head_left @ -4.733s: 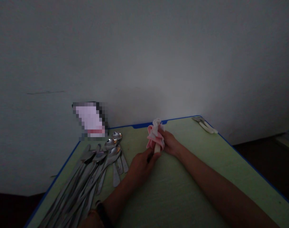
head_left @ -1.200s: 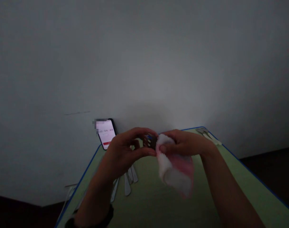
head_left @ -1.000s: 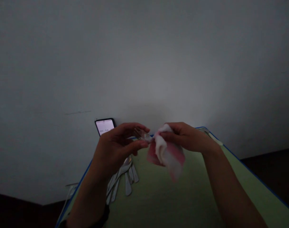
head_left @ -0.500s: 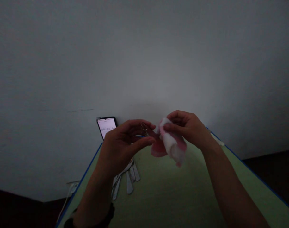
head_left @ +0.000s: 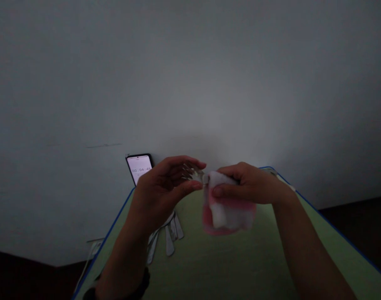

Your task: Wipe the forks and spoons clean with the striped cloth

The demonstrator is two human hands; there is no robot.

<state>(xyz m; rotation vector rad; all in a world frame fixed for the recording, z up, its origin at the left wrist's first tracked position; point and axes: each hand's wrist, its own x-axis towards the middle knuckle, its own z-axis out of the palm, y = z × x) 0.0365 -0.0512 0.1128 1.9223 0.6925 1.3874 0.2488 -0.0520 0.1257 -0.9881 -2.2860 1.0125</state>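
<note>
My left hand [head_left: 164, 187] is raised above the table, pinching the handle end of a metal fork [head_left: 192, 173], whose tines point right. My right hand [head_left: 248, 183] grips a folded pink and white cloth [head_left: 229, 218] against the fork's head. Fingers and cloth hide the neck of the fork. Below my left wrist, the metal handles of several pieces of cutlery [head_left: 170, 241] lie on the table, their heads hidden behind my hand.
The green table [head_left: 228, 258] has a blue edge and stands against a pale wall. A phone [head_left: 139, 168] showing a timer stands at the far left corner. Pale-handled cutlery [head_left: 282, 182] lies at the far right corner. A cable hangs near the left edge.
My right hand has moved down and right, and the cloth now hangs more spread out below it. The fork has shifted slightly right with my left hand.
</note>
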